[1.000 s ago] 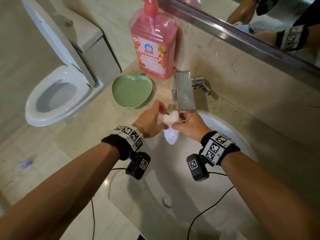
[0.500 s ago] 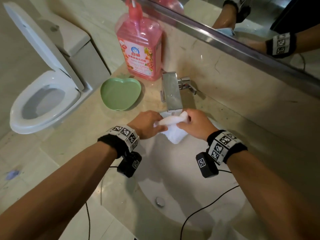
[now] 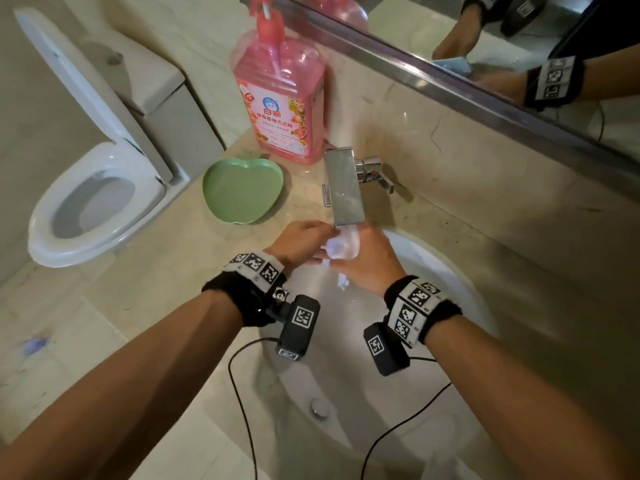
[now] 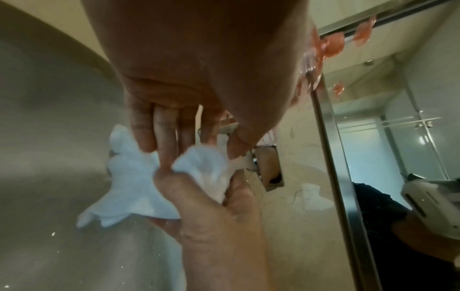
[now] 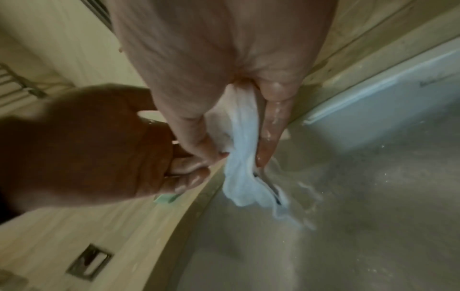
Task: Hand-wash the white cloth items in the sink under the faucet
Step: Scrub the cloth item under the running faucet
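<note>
A wet white cloth [image 3: 341, 249] is bunched between both hands just under the flat chrome faucet [image 3: 343, 187], above the white sink [image 3: 460, 289]. My left hand [image 3: 303, 242] pinches its left part. In the left wrist view the left hand's fingers [image 4: 164, 141] press into the cloth [image 4: 134, 189]. My right hand [image 3: 367, 263] grips the right part; in the right wrist view its thumb and fingers [image 5: 270, 133] clamp the cloth [image 5: 246, 175], whose tail hangs into the basin. Water splashes off the tail there.
A pink soap bottle [image 3: 280, 109] stands behind the faucet on the beige counter [image 3: 180, 271]. A green apple-shaped dish [image 3: 242, 192] lies left of the faucet. A toilet [image 3: 97, 202] with raised lid is at far left. The mirror [image 3: 485, 46] runs along the wall. The drain [image 3: 319, 407] sits low in the basin.
The cloth was stretched out between the hands half a second ago; now the hands have closed together and it is bunched right under the spout.
</note>
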A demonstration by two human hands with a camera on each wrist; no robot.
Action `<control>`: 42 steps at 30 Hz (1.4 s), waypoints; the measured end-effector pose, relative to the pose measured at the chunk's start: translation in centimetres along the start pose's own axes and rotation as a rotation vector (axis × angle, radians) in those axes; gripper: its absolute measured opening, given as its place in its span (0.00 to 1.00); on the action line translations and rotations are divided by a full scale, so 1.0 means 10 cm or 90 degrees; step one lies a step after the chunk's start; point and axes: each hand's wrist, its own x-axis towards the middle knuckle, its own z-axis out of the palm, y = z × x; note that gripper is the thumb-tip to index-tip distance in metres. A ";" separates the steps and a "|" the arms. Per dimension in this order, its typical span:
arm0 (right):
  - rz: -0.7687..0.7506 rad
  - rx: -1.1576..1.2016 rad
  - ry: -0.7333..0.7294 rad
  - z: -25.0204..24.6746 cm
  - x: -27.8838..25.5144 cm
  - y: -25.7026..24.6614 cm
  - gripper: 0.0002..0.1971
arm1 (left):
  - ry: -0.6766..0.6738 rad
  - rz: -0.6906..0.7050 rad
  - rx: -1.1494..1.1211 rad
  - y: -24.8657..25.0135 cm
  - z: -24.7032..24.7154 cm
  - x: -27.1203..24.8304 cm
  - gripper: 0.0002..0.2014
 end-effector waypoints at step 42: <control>0.114 0.231 -0.185 -0.21 0.16 0.12 0.27 | 0.013 0.233 0.450 -0.33 -0.08 0.16 0.25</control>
